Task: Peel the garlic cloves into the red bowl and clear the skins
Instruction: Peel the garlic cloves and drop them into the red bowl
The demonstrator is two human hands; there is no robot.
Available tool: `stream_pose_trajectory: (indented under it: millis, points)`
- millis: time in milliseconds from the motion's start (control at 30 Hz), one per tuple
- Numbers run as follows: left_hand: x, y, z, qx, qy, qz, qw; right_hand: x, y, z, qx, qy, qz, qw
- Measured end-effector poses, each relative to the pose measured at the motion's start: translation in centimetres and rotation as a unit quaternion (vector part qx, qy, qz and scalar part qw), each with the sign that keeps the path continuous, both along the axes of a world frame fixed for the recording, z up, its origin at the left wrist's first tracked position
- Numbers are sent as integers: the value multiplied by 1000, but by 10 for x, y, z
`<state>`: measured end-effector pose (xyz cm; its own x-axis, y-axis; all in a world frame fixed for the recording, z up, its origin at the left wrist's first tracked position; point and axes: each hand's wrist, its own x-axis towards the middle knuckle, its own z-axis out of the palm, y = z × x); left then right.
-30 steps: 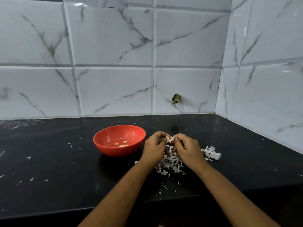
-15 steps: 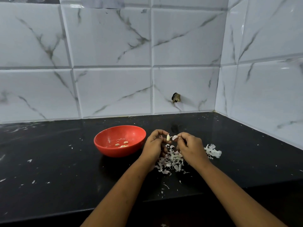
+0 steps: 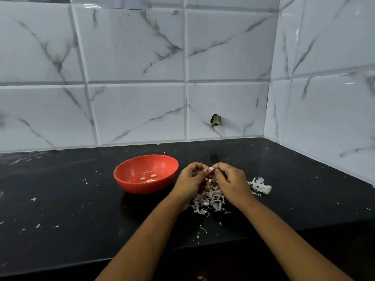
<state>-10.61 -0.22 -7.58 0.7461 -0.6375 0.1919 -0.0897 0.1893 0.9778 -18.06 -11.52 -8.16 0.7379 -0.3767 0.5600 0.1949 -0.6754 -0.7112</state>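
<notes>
Garlic clove [image 3: 210,169] pinched between both hands, over the skins [image 3: 209,201].
I see left hand [image 3: 191,179] and right hand [image 3: 231,181] both curled tight on it, just right of the red bowl [image 3: 129,185], which holds a few peeled cloves [image 3: 151,178]; another skin clump [image 3: 260,186] lies on the black table [image 3: 60,199] by the right hand.

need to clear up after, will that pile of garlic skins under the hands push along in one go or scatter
Probably scatters: the skin pile is loose, thin curled flakes, likely very light. Stray bits already dot the black counter, so a slow sweep seems safer.
</notes>
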Motion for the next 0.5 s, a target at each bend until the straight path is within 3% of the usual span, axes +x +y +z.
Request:
stream_pose_trajectory:
  millis: [500]
  points:
    - [1, 1, 2, -19, -16, 10, 1000, 0, -2, 0, 30, -41, 33, 998]
